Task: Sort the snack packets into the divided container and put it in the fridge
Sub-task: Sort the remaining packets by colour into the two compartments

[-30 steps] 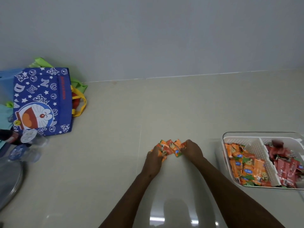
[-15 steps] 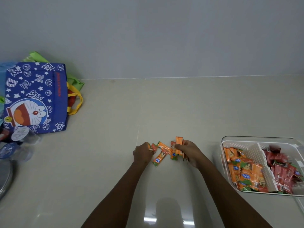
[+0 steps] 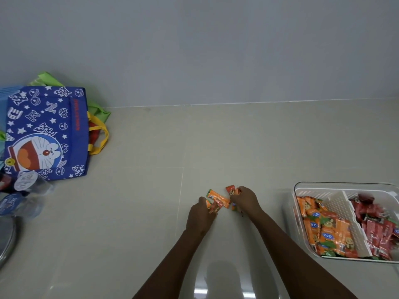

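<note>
A small cluster of orange snack packets [image 3: 218,198] lies on the pale floor between my hands. My left hand [image 3: 200,216] curls round packets at the cluster's left side. My right hand [image 3: 245,200] grips packets at the right side, one reddish-orange packet sticking up above its fingers. To the right stands the clear divided container [image 3: 296,192] with a white perforated divider [image 3: 354,223]. Its left compartment holds orange packets [image 3: 323,229]; its right compartment holds red packets [image 3: 377,229].
A blue cartoon tote bag [image 3: 45,132] with yellow handles lies at the left against the wall, over green bags. Plastic water bottles [image 3: 23,197] lie below it, and a round metal lid edge [image 3: 6,242] shows at the far left. A grey wall runs behind.
Both hands have drawn closer together around the packets. The right hand has gathered more packets into its grip. The view has shifted slightly.
</note>
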{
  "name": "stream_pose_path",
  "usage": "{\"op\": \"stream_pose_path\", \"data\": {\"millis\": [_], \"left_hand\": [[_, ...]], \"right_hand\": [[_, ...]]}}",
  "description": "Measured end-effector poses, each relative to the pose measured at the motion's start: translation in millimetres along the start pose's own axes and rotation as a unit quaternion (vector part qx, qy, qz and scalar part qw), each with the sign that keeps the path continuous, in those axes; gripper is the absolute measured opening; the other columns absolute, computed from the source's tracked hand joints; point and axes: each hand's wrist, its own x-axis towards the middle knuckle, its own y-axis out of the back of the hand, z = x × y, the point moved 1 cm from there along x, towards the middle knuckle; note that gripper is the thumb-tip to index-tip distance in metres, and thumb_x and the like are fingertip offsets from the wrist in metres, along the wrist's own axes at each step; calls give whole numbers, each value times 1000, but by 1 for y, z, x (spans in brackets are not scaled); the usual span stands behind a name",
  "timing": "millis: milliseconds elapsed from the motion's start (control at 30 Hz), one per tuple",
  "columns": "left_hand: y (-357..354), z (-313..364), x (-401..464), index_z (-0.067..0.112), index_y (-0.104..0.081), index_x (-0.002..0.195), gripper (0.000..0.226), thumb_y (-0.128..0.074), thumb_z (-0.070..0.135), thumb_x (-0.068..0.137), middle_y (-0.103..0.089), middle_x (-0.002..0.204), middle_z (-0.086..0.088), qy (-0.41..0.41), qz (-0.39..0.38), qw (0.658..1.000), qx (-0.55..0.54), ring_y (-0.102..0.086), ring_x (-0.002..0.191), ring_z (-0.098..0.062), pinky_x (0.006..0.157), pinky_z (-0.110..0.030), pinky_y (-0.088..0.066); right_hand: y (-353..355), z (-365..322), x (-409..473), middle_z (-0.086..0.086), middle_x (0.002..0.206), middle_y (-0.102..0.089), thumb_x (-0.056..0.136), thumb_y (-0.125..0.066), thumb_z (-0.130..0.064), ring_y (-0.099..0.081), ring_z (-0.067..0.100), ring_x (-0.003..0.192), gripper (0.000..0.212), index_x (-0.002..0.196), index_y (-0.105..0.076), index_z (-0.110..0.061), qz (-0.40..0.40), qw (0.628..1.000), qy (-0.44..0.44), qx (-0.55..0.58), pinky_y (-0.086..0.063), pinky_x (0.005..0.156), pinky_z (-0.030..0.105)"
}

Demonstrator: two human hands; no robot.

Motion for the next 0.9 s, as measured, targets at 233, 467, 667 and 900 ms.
{"op": "stream_pose_path", "data": {"millis": [233,467,667,900], "left_hand": [[-2,-8,-4,7,-64,92,24,-55,30,94,-63,96,-13,40,90,995,-2,-61,89,-29,74,-35,-47],[21,-10,-28,12,-59,92,26,-54,37,95,-65,83,-2,81,68,975,-196,-61,72,-20,60,-32,-54],[36,11,-49,20,-60,98,8,-56,26,95,-65,92,1,68,69,948,-305,-61,83,-17,64,-29,-52],[30,66,-84,25,-62,108,14,-56,25,95,-67,100,3,20,34,931,-362,-63,92,-12,75,-27,-52]], "right_hand": [[-8,-16,1,4,81,-58,83,-62,-18,-57,22,76,17,89,-48,-10,-30,999,39,-1,-42,64,32],[-37,-10,-6,5,113,-66,79,-69,-37,-61,23,105,44,114,-57,-14,-58,984,59,-160,-46,82,30],[-17,-6,-44,3,69,-62,85,-63,-27,-56,14,58,20,69,-57,-16,-85,996,5,28,-43,56,25],[72,-7,-126,6,74,-65,92,-60,-32,-58,14,58,16,85,-61,-17,1,974,48,221,-41,44,17]]}}
